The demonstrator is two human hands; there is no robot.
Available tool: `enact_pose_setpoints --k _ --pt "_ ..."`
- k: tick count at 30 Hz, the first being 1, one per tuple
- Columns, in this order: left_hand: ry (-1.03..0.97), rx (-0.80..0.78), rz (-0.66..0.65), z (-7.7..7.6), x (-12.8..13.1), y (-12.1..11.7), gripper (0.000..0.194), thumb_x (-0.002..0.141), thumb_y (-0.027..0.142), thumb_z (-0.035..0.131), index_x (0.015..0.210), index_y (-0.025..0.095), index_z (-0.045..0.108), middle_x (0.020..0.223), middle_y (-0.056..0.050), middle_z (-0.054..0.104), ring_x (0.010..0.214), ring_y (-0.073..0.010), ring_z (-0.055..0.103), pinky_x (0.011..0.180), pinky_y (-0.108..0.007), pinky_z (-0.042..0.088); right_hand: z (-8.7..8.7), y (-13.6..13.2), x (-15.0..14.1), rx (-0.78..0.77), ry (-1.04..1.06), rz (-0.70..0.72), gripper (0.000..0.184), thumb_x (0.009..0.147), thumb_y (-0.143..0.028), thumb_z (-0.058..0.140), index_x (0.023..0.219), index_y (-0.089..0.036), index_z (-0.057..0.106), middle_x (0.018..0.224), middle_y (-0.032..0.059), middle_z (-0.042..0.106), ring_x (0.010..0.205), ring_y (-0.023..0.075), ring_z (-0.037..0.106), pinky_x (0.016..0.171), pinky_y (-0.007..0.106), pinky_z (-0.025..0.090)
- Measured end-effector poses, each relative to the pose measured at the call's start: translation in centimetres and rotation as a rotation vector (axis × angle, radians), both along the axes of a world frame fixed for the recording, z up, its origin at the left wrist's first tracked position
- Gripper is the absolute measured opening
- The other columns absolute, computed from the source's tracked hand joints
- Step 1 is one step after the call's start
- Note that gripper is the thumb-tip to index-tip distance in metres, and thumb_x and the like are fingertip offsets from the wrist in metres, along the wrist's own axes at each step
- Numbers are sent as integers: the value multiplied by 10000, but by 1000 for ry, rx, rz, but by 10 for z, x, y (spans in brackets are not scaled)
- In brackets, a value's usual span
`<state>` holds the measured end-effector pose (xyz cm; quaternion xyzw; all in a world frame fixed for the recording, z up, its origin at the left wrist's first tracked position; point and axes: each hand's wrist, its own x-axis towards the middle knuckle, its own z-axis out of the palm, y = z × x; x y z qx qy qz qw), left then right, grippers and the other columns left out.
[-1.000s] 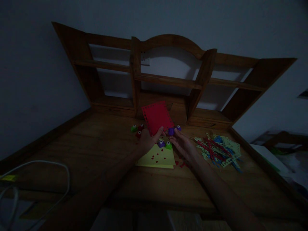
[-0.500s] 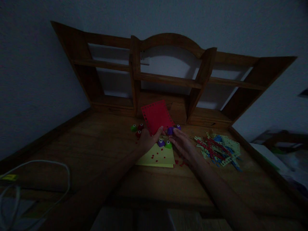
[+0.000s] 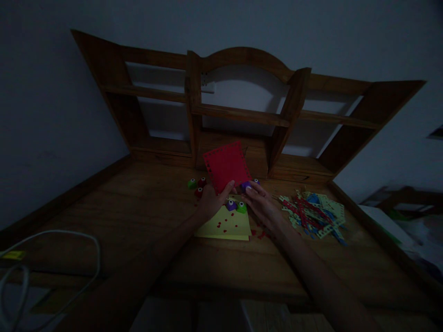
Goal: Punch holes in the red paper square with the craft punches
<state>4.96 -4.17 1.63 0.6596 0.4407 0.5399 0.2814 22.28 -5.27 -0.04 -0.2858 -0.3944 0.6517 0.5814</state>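
My left hand is closed on the lower left part of a red sheet of paper, thumb on top. Small punched holes run along the sheet's edges. In the fingers of my right hand is a purple paper punch, at the sheet's lower right corner. Below the sheet, a second purple punch and a green punch, both with eye-like buttons, rest on pale yellow paper scattered with red cut-outs. More punches, green and red, sit beyond my left hand.
A pile of punched paper strips in red, blue and pale yellow lies on the right of the wooden desk. A wooden shelf unit stands at the back. A white cable loops at the front left.
The red sheet has turned slightly, its upper right corner shifting up and right. Holes now show along its right edge. My right hand has moved only a little with the purple punch.
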Motion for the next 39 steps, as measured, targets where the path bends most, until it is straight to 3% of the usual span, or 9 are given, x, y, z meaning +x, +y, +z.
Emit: enact_pose_setpoints --k 39 --pt "77 11 48 -3 -3 6 337 850 450 525 707 186 677 702 -56 707 699 -207 675 703 -294 524 3 -4 -1 12 -26 -30 344 663 -205 790 972 -262 650 1039 -13 677 926 147 632 882 292 492"
